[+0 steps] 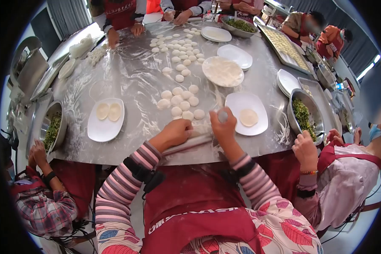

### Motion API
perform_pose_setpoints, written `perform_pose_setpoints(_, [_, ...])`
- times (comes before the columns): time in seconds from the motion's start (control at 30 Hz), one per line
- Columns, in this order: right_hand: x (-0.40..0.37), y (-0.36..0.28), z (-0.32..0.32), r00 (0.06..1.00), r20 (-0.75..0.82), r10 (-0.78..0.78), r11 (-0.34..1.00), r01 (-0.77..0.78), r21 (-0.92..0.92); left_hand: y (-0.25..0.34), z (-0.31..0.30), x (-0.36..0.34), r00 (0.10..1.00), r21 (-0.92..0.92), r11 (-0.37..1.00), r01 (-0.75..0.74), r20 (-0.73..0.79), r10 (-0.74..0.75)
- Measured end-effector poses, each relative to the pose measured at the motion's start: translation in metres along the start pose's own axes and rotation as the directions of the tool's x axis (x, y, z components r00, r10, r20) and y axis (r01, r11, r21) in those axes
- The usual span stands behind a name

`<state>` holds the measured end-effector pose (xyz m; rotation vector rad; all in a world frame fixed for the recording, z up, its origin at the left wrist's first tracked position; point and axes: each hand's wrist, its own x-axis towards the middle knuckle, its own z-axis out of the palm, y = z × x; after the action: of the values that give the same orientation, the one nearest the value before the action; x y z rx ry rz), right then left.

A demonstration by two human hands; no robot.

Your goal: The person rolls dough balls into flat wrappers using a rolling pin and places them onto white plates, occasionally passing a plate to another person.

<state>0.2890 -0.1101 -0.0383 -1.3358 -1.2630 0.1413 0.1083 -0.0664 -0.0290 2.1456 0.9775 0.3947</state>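
Note:
My left hand (176, 133) is closed, fingers curled down at the table's near edge; what they hold is hidden. To its right, my right hand (225, 129) is raised a little, fingers bent around a blurred, pale round shape I cannot make out. Between the hands, a greyish rod-like shape (190, 144) lies along the edge. Small dough pieces (183, 103) sit just beyond my left hand. Beside my right hand, a white plate (258, 114) bears one round dough wrapper (248, 117). Another white plate (105, 132), on the left, bears two wrappers (114, 111).
A floured metal table (144, 76) spreads ahead. Bowls of chopped green filling stand left (62, 127) and right (321, 127). A plate of flour (223, 72) lies beyond the dough. Co-workers' hands (305, 148) are close on both sides. A filled tray (283, 46) is at far right.

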Motion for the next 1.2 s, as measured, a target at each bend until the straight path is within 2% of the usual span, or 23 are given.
perform_pose_setpoints(0.03, [-0.013, -0.001, -0.013, 1.000, 0.008, -0.007, 1.000, 0.007, -0.002, 0.002, -0.003, -0.005, 0.999, 0.001, 0.999, 0.035, 0.017, -0.035])
perform_pose_setpoints(0.1, [-0.036, -0.008, -0.037, 0.988, 0.044, -0.150, 0.981, 0.154, -0.120, -0.002, -0.006, -0.011, 0.997, 0.001, 0.997, 0.078, 0.029, -0.078])
perform_pose_setpoints(0.13, [-0.035, -0.009, -0.035, 0.988, 0.048, -0.150, 0.981, 0.154, -0.114, -0.005, -0.006, -0.014, 0.997, -0.056, 0.997, 0.057, 0.053, -0.054])
perform_pose_setpoints(0.2, [-0.036, -0.011, -0.033, 0.995, 0.040, 0.092, 0.992, -0.096, 0.086, -0.005, -0.003, -0.020, 0.994, -0.110, 0.993, 0.047, 0.101, -0.036])
perform_pose_setpoints(0.23, [-0.020, -0.010, -0.024, 0.995, 0.052, -0.086, 0.995, 0.088, -0.050, 0.000, -0.002, -0.018, 0.996, -0.050, 0.999, 0.008, 0.089, -0.003])
perform_pose_setpoints(0.3, [0.003, -0.005, 0.002, 1.000, -0.014, -0.008, 0.999, 0.008, 0.033, 0.005, -0.002, -0.012, 0.996, 0.023, 0.999, -0.050, 0.074, 0.048])
perform_pose_setpoints(0.37, [0.004, -0.003, 0.010, 0.997, -0.049, -0.056, 0.998, 0.056, 0.015, 0.001, -0.002, -0.005, 0.999, 0.041, 0.999, 0.016, 0.036, -0.017])
perform_pose_setpoints(0.4, [0.004, -0.001, 0.006, 0.994, -0.060, -0.095, 0.995, 0.095, -0.008, 0.001, -0.002, -0.005, 0.998, -0.003, 0.999, 0.032, 0.053, -0.032])
perform_pose_setpoints(0.57, [-0.041, -0.024, -0.043, 0.994, -0.055, -0.092, 0.995, 0.094, 0.038, 0.013, 0.004, 0.005, 0.996, 0.039, 0.999, 0.008, 0.087, -0.011])
perform_pose_setpoints(0.63, [-0.047, -0.038, -0.049, 0.998, -0.014, 0.060, 0.987, -0.057, 0.147, 0.027, 0.007, 0.031, 0.989, -0.130, 0.990, -0.055, 0.132, 0.072])
perform_pose_setpoints(0.67, [-0.046, -0.035, -0.049, 1.000, -0.018, 0.017, 0.993, -0.015, 0.117, 0.038, 0.008, 0.048, 0.990, -0.262, 0.965, 0.013, 0.138, 0.025])
perform_pose_setpoints(0.7, [-0.046, -0.034, -0.050, 1.000, -0.016, 0.012, 0.994, -0.010, 0.109, 0.050, 0.007, 0.060, 0.990, -0.270, 0.963, 0.006, 0.135, 0.031])
perform_pose_setpoints(0.77, [-0.043, -0.033, -0.050, 0.981, 0.101, 0.168, 0.975, -0.181, 0.129, 0.064, 0.002, 0.074, 0.996, -0.592, 0.806, -0.004, 0.065, 0.053])
perform_pose_setpoints(0.8, [-0.042, -0.033, -0.050, 0.981, 0.108, 0.160, 0.976, -0.173, 0.129, 0.057, 0.005, 0.077, 0.997, -0.595, 0.804, -0.010, 0.054, 0.052])
perform_pose_setpoints(0.83, [-0.040, -0.033, -0.049, 0.994, 0.072, 0.087, 0.987, -0.095, 0.126, 0.045, 0.008, 0.082, 0.996, -0.162, 0.984, -0.075, -0.050, 0.068])
perform_pose_setpoints(0.87, [-0.039, -0.032, -0.048, 0.999, 0.033, 0.017, 0.992, -0.021, 0.121, 0.032, 0.012, 0.085, 0.984, 0.311, 0.948, -0.075, -0.130, 0.120])
perform_pose_setpoints(1.0, [-0.044, -0.026, -0.046, 1.000, 0.023, 0.003, 0.994, -0.005, 0.112, 0.019, 0.020, 0.063, 0.983, 0.456, 0.889, -0.045, -0.138, 0.121])
perform_pose_setpoints(1.2, [-0.043, -0.030, -0.046, 0.998, 0.034, 0.053, 0.989, -0.058, 0.140, 0.008, 0.020, 0.060, 0.947, 0.431, 0.898, -0.089, -0.244, 0.211])
